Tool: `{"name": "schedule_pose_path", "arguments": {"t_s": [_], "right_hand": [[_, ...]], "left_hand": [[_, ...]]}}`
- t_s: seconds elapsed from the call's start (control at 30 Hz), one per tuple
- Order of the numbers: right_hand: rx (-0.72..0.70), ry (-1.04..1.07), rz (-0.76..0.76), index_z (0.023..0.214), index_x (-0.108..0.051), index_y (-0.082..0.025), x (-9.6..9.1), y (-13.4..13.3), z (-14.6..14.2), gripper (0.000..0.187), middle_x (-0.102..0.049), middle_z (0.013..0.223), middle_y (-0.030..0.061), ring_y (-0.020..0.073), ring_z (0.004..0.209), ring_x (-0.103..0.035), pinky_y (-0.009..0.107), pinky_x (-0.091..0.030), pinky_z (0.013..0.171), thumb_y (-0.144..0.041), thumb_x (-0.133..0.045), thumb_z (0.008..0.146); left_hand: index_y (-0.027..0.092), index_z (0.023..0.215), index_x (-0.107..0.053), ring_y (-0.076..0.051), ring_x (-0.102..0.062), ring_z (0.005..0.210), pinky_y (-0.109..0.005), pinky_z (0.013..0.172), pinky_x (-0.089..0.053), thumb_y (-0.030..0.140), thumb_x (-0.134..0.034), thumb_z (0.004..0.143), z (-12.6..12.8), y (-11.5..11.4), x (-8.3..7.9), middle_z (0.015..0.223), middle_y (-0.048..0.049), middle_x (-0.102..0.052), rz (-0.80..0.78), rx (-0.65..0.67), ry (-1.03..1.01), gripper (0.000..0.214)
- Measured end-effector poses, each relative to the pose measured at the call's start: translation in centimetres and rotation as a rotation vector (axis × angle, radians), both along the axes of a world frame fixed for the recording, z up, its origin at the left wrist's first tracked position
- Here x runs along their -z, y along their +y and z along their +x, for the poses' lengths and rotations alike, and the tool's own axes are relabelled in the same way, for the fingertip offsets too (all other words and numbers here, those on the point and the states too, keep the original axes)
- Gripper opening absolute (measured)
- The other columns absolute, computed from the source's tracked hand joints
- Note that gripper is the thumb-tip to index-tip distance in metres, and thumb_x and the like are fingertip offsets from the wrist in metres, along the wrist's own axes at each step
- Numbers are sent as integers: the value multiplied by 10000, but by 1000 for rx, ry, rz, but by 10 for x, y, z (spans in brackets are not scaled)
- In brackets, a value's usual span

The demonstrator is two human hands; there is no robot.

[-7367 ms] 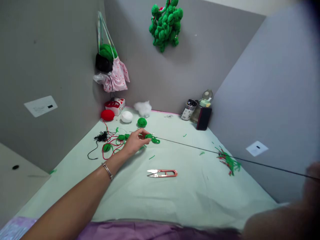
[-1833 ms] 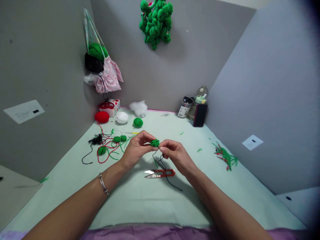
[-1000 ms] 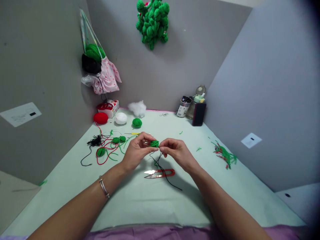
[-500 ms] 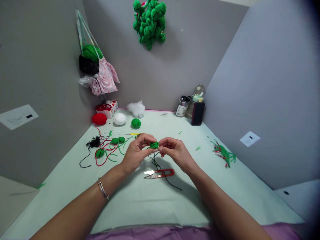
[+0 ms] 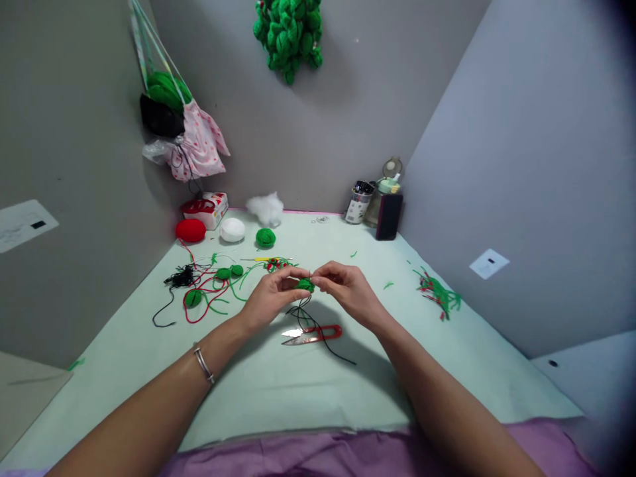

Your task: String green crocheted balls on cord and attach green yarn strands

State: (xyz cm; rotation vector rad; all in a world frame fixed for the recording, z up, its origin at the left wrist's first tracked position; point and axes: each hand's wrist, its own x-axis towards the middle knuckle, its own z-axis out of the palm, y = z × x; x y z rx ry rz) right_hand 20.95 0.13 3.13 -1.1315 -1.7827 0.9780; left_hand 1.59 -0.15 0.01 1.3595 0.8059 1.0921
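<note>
Between the thumb and fingers of my left hand is a small round green crochet piece. My right hand is closed in a pinch at the piece's right edge. A thin upright sliver shows at its fingertips, too small to name. Black yarn hangs from the piece and trails over the table. Below the hands lie thread snips with red handles, their blades apart. Just beyond my left hand are small red and green pieces and a yellow-handled crochet hook.
Left are a red yarn ball, white ball, green ball, black yarn tangle and green crochet pieces. White stuffing, a can and a phone stand at the back. Yarn scraps lie right.
My right fingertips have shifted to the top right edge of the green piece, which is tilted differently. The whole view has moved slightly, showing more of the red and green pieces behind.
</note>
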Motion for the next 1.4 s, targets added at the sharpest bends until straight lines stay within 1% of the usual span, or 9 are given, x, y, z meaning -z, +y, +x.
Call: {"name": "schedule_pose_path", "arguments": {"t_s": [0.23, 0.4, 0.5, 0.6, 0.77, 0.9, 1.07, 1.27, 1.4], "right_hand": [[-40, 106, -98, 722, -676, -161, 2, 3, -2, 200, -612, 654, 2, 122, 618, -488, 280, -379, 612, -351, -728, 755], [227, 523, -46, 755, -626, -194, -9, 19, 19, 252, -624, 750, -8, 110, 682, -527, 232, -398, 604, -384, -782, 701], [107, 651, -301, 800, -564, -207, -14, 23, 25, 350, -599, 733, -24, 103, 647, -551, 203, -405, 555, -419, -821, 691], [-58, 671, -507, 790, -542, -196, -18, 28, 37, 285, -388, 554, -94, 48, 435, -314, 161, -242, 422, -332, -790, 753], [534, 907, -88, 631, -384, -197, -33, 42, 116, 323, -257, 497, -109, 37, 410, -139, 153, -161, 406, -84, -565, 873], [667, 936, 53, 609, -336, -207, -40, 49, 157, 365, -183, 450, -119, 51, 401, -80, 159, -99, 384, -103, -507, 913], [495, 862, -21, 762, -609, -162, -29, 49, 101, 84, -525, 584, -38, 38, 450, -395, 144, -285, 422, -143, -686, 792], [-55, 409, -225, 863, -653, -167, -5, 16, 12, 261, -727, 912, 70, 76, 497, -564, 210, -346, 425, -413, -723, 811], [-165, 265, -333, 871, -630, -160, 2, 7, 0, 279, -728, 924, 71, 95, 527, -629, 212, -412, 456, -435, -674, 847]], "left_hand": [[176, 861, -564, -123, -582, 777, -262, 713, -438, 259, -827, 716, 1, -1, 1, 836, 9, -607, -17, 99, 3, 312], [173, 878, -581, -129, -599, 787, -285, 761, -457, 266, -828, 723, 0, -3, -1, 850, 1, -624, -89, 207, 38, 306], [177, 953, -623, -135, -621, 838, -314, 838, -488, 278, -789, 771, 0, -4, -3, 921, -8, -625, -145, 248, -25, 266], [171, 924, -635, -130, -611, 803, -363, 863, -535, 246, -759, 786, -5, -3, -6, 880, 7, -582, -191, 299, -110, 199], [168, 879, -612, -127, -606, 668, -376, 732, -586, 231, -697, 806, -21, 2, -13, 792, 19, -554, -153, 372, -182, 129], [157, 882, -623, -127, -625, 665, -342, 705, -583, 255, -718, 790, -26, 1, -18, 796, 15, -565, -156, 405, -158, 165], [157, 943, -660, -139, -647, 719, -336, 746, -570, 275, -723, 800, -22, 3, -15, 844, -10, -604, -190, 413, -150, 196], [184, 1041, -668, -183, -697, 893, -363, 924, -513, 333, -690, 872, -22, 7, -9, 980, -56, -691, -210, 313, -118, 227], [185, 1038, -662, -150, -671, 840, -323, 862, -522, 340, -701, 870, -20, 7, -11, 977, -49, -698, -216, 276, -150, 232]]}}
